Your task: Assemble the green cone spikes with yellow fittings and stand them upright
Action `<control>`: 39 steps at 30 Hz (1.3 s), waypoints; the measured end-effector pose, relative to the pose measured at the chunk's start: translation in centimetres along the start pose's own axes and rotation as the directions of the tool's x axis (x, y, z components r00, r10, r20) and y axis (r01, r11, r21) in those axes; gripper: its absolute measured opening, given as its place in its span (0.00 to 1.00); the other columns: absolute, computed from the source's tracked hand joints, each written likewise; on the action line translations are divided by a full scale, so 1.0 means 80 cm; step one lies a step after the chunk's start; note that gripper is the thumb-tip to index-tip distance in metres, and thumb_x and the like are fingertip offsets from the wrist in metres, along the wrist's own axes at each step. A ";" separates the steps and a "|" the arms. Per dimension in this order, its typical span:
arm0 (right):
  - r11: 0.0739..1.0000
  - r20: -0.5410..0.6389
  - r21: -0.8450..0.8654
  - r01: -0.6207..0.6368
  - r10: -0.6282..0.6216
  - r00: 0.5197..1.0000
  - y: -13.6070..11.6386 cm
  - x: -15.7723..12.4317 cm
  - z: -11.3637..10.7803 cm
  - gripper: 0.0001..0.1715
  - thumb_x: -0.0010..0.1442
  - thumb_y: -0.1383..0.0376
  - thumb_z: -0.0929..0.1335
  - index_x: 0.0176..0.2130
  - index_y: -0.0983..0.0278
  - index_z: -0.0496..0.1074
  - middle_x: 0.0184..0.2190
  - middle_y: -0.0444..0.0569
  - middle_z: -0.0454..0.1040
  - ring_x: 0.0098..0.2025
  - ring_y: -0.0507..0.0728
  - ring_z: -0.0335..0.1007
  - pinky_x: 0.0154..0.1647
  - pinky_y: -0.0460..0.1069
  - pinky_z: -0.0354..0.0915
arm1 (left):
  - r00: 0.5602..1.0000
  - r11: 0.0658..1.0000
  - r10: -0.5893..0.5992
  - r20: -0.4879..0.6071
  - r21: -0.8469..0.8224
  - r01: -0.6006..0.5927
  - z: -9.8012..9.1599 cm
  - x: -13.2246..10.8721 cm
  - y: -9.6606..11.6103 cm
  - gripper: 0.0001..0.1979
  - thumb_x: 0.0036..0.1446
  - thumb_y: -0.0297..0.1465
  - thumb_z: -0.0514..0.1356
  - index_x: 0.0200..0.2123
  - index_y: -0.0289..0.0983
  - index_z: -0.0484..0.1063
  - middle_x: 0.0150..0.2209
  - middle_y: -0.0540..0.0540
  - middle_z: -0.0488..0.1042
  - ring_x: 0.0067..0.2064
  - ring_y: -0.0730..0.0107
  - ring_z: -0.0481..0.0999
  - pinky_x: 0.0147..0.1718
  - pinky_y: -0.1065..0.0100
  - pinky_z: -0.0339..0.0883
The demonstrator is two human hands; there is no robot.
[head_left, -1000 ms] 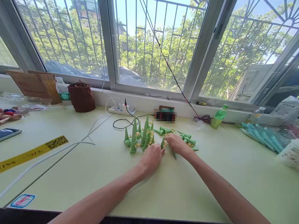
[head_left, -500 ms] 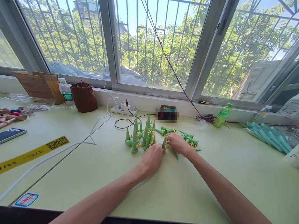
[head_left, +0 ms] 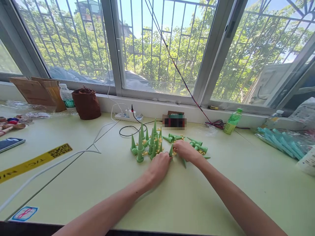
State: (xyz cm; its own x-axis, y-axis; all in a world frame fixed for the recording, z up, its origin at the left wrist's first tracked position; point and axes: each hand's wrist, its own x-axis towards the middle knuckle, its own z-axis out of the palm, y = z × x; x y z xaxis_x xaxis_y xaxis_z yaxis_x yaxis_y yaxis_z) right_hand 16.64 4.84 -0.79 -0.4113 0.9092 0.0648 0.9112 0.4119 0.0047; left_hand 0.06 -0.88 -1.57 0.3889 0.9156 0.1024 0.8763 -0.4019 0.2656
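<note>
On the pale table, my left hand (head_left: pixel 159 165) is closed around the base of a green watering spike (head_left: pixel 171 150), whose pointed tip stands up beside the fingers. My right hand (head_left: pixel 184 150) comes in from the other side, its fingers bent together at the yellow valve on this spike's side. Those fingertips are partly hidden. Several green spikes (head_left: pixel 140 149) with yellow valves stand upright just left of my hands. More green spikes (head_left: pixel 197 144) lie in a loose pile behind and right of my right hand.
A white power strip (head_left: pixel 128 116) with cables and a pixelated box (head_left: pixel 174 121) sit by the window sill. A green-labelled bottle (head_left: pixel 232 122) and teal packets (head_left: pixel 280 142) are at right. At left are a brown pot-shaped bag (head_left: pixel 86 104), a phone (head_left: pixel 11 144) and yellow tape (head_left: pixel 36 162).
The whole view has shifted slightly. Both hands stay at the same spike, with the right fingers moving only a little at its valve.
</note>
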 end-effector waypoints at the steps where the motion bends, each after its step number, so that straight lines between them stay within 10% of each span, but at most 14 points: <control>1: 1.000 0.003 -0.003 0.000 0.000 1.000 -0.001 0.001 0.000 0.09 0.61 0.67 0.66 0.35 0.65 0.76 0.36 0.53 0.76 0.38 0.56 0.71 0.30 0.46 0.53 | 1.000 1.000 0.006 0.000 -0.004 -0.006 0.000 -0.001 0.000 0.14 0.67 0.31 0.49 0.37 0.31 0.72 0.35 0.36 0.77 0.37 0.55 0.79 0.32 0.65 0.64; 12: 1.000 -0.057 0.006 0.013 -0.012 0.998 -0.011 -0.009 -0.011 0.12 0.64 0.69 0.62 0.33 0.65 0.73 0.35 0.51 0.75 0.36 0.55 0.70 0.31 0.46 0.54 | 1.000 1.000 0.014 0.017 -0.021 -0.014 -0.002 -0.002 0.000 0.15 0.67 0.32 0.48 0.36 0.32 0.72 0.35 0.36 0.77 0.36 0.56 0.78 0.31 0.65 0.63; 21: 0.894 -0.462 0.438 0.098 0.130 0.877 -0.004 -0.074 0.002 0.09 0.64 0.64 0.63 0.38 0.64 0.72 0.34 0.49 0.74 0.27 0.51 0.64 0.32 0.46 0.60 | 0.998 0.997 0.053 -0.021 -0.056 -0.054 0.002 -0.002 -0.003 0.14 0.67 0.32 0.49 0.35 0.33 0.72 0.33 0.38 0.77 0.35 0.58 0.78 0.30 0.66 0.59; 28: 0.684 -0.353 0.729 0.022 0.348 0.869 0.000 -0.083 0.009 0.13 0.59 0.57 0.66 0.37 0.64 0.72 0.19 0.41 0.65 0.17 0.49 0.54 0.20 0.45 0.55 | 0.998 0.998 0.047 -0.035 -0.045 -0.048 0.001 0.001 -0.005 0.13 0.67 0.32 0.49 0.35 0.33 0.70 0.34 0.38 0.77 0.36 0.58 0.77 0.31 0.67 0.59; 39: 0.722 -0.339 0.689 0.068 0.237 0.910 -0.006 -0.082 0.007 0.08 0.58 0.63 0.65 0.36 0.64 0.72 0.29 0.45 0.74 0.18 0.47 0.51 0.21 0.45 0.54 | 0.986 0.954 0.062 -0.152 -0.283 -0.103 0.001 0.003 -0.008 0.14 0.66 0.36 0.50 0.48 0.35 0.68 0.28 0.46 0.76 0.29 0.66 0.74 0.31 0.69 0.61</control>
State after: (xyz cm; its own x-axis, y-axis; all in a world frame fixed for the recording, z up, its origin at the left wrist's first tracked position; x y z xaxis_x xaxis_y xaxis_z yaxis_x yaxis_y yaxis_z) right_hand 18.90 -1.32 -1.75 -0.1507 0.9048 0.3982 0.6142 0.4014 -0.6794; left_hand -0.42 -0.37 -1.76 0.3945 0.8803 0.2634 0.7151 -0.4741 0.5137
